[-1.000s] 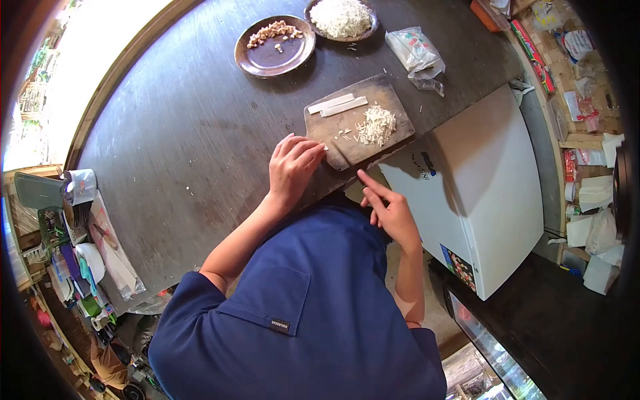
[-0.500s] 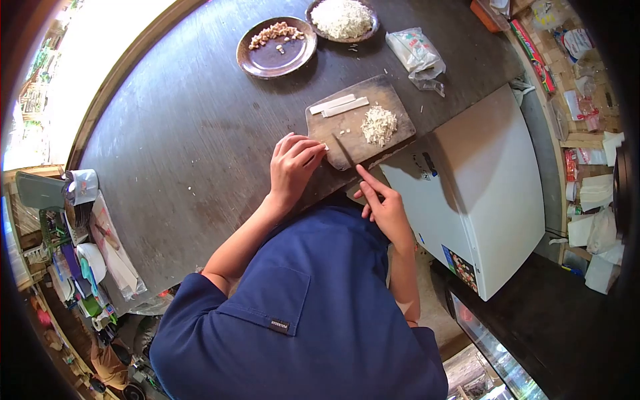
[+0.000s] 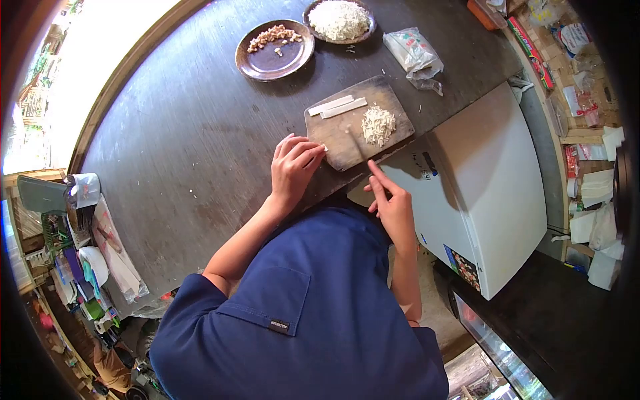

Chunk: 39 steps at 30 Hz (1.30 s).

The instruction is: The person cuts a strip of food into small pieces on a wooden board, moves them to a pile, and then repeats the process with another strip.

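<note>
My left hand [image 3: 293, 167] is at the left edge of the wooden cutting board [image 3: 340, 150], its fingers pinched on a small pale piece [image 3: 324, 147]. My right hand [image 3: 392, 200] grips a knife [image 3: 357, 144], index finger stretched along it; the blurred blade lies over the board and the handle is hidden in the hand. Two pale strips [image 3: 339, 107] lie at the board's upper left. A pile of thin cut pieces [image 3: 379, 125] sits on its right side, just right of the blade.
Behind the board stand a brown plate of small chunks [image 3: 270, 67], a bowl heaped with pale shreds [image 3: 339, 20] and a plastic bag [image 3: 413, 53]. A white chest freezer [image 3: 480, 193] adjoins the dark table [image 3: 167, 167] on the right. Utensils [image 3: 83, 267] crowd the left side.
My right hand and the knife have moved slightly right, toward the cut pile. Small bits near the blade no longer show in their former spot. My left hand has hardly moved.
</note>
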Available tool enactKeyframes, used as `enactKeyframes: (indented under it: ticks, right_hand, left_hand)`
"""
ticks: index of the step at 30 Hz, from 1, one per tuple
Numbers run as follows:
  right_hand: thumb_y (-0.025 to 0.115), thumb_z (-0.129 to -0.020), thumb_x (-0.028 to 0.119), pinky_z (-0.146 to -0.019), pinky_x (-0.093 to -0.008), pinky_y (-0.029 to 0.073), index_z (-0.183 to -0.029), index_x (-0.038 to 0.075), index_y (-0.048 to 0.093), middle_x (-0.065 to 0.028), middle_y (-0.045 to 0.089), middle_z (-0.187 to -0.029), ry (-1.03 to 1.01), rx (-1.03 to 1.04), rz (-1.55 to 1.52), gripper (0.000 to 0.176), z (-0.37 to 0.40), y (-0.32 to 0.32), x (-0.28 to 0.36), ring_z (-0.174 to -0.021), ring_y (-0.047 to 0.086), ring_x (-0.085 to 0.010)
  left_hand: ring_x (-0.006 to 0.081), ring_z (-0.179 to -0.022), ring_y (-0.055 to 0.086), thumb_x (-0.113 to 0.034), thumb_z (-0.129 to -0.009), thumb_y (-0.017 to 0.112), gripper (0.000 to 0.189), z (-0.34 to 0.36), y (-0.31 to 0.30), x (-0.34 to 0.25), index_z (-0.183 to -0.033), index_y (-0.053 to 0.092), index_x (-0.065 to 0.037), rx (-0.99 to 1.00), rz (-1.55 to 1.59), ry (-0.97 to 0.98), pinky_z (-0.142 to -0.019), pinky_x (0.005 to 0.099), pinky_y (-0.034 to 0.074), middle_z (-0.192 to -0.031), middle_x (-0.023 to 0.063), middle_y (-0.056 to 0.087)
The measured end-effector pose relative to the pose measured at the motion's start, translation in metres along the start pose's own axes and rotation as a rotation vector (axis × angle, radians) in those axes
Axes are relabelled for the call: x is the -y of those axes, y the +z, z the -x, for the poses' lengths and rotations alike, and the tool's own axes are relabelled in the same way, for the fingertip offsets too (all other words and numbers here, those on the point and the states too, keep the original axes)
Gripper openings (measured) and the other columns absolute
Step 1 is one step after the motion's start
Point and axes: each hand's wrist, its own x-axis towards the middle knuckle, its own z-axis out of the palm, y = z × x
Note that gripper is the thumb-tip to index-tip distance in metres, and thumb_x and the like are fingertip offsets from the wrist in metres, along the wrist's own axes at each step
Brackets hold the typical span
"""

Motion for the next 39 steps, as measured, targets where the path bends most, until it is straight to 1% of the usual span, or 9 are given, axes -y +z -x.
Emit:
enactKeyframes:
  ticks: [2, 5, 9, 12, 14, 20, 30, 33, 39]
  right_hand:
    - [0.066, -0.110, 0.030, -0.058, -0.0297, 0.054, -0.147, 0.023, 0.069, -0.0112, 0.080, -0.093, -0.011, -0.161, 0.109, 0.038, 0.001, -0.002, 0.005, -0.056, 0.065, -0.0111]
    - [0.066, -0.109, 0.031, -0.058, -0.0322, 0.054, -0.149, 0.023, 0.067, -0.0139, 0.080, -0.092, -0.033, -0.078, 0.053, 0.040, 0.005, -0.004, 0.004, -0.056, 0.066, -0.0143]
    - [0.069, -0.108, 0.034, -0.059, -0.0352, 0.055, -0.149, 0.018, 0.067, -0.0155, 0.078, -0.090, -0.068, -0.141, 0.101, 0.045, 0.013, 0.004, 0.000, -0.055, 0.066, -0.0183]
    - [0.072, -0.105, 0.037, -0.063, -0.0378, 0.056, -0.142, 0.010, 0.070, -0.0176, 0.078, -0.091, -0.033, -0.224, 0.107, 0.046, 0.012, 0.008, -0.016, -0.060, 0.069, -0.0224]
    - [0.074, -0.104, 0.037, -0.069, -0.0379, 0.058, -0.128, 0.003, 0.074, -0.0179, 0.078, -0.091, -0.014, -0.309, 0.135, 0.041, 0.010, 0.010, -0.026, -0.070, 0.073, -0.0246]
    - [0.076, -0.103, 0.036, -0.076, -0.0372, 0.059, -0.114, -0.001, 0.072, -0.0167, 0.079, -0.092, -0.025, -0.330, 0.047, 0.038, 0.013, 0.009, -0.029, -0.083, 0.077, -0.0261]
    - [0.070, -0.106, 0.032, -0.081, -0.0412, 0.060, -0.119, 0.005, 0.072, -0.0177, 0.079, -0.102, 0.017, -0.266, 0.097, 0.030, 0.015, 0.009, -0.037, -0.094, 0.079, -0.0321]
    - [0.068, -0.107, 0.036, -0.081, -0.0443, 0.059, -0.118, 0.007, 0.071, -0.0170, 0.079, -0.103, -0.066, -0.301, 0.166, 0.031, 0.014, 0.009, -0.035, -0.096, 0.078, -0.0356]
    - [0.066, -0.107, 0.042, -0.078, -0.0454, 0.058, -0.109, 0.007, 0.069, -0.0150, 0.080, -0.098, 0.039, -0.253, 0.245, 0.035, 0.013, -0.001, -0.017, -0.095, 0.078, -0.0369]
  left_hand:
    - [0.0218, -0.106, 0.071, -0.016, -0.086, 0.083, 0.012, 0.000, 0.004, -0.002, -0.097, 0.080, -0.011, -0.001, 0.014, 0.006, -0.108, 0.0481, 0.053, -0.101, 0.0000, 0.078]
    - [0.0220, -0.106, 0.070, -0.016, -0.085, 0.083, 0.013, -0.003, 0.008, -0.007, -0.097, 0.081, -0.012, 0.008, 0.026, 0.016, -0.109, 0.0482, 0.052, -0.100, -0.0003, 0.078]
    - [0.0222, -0.108, 0.070, -0.016, -0.085, 0.083, 0.014, -0.006, 0.021, -0.012, -0.097, 0.081, -0.012, 0.030, 0.032, 0.045, -0.110, 0.0481, 0.052, -0.100, -0.0004, 0.077]
    - [0.0230, -0.111, 0.068, -0.016, -0.084, 0.083, 0.016, -0.013, 0.033, -0.017, -0.100, 0.080, -0.012, 0.079, 0.087, 0.086, -0.111, 0.0474, 0.050, -0.103, 0.0006, 0.076]
    - [0.0236, -0.111, 0.068, -0.016, -0.084, 0.083, 0.018, -0.019, 0.036, -0.023, -0.102, 0.080, -0.012, 0.108, 0.106, 0.102, -0.111, 0.0471, 0.051, -0.105, 0.0011, 0.075]
    - [0.0263, -0.112, 0.069, -0.011, -0.083, 0.082, 0.023, -0.017, 0.038, -0.022, -0.106, 0.080, -0.010, 0.155, 0.139, 0.098, -0.103, 0.0457, 0.054, -0.110, 0.0028, 0.074]
    - [0.0276, -0.111, 0.066, -0.007, -0.086, 0.075, 0.032, -0.021, 0.031, -0.030, -0.118, 0.075, -0.005, 0.332, 0.084, 0.124, -0.097, 0.0390, 0.056, -0.119, 0.0066, 0.068]
    - [0.0277, -0.112, 0.065, -0.007, -0.087, 0.073, 0.032, -0.021, 0.029, -0.029, -0.118, 0.075, -0.004, 0.362, 0.063, 0.140, -0.097, 0.0384, 0.057, -0.120, 0.0072, 0.067]
    - [0.0274, -0.112, 0.065, -0.007, -0.088, 0.074, 0.033, -0.017, 0.030, -0.032, -0.120, 0.074, -0.001, 0.344, -0.001, 0.216, -0.096, 0.0373, 0.058, -0.119, 0.0082, 0.066]
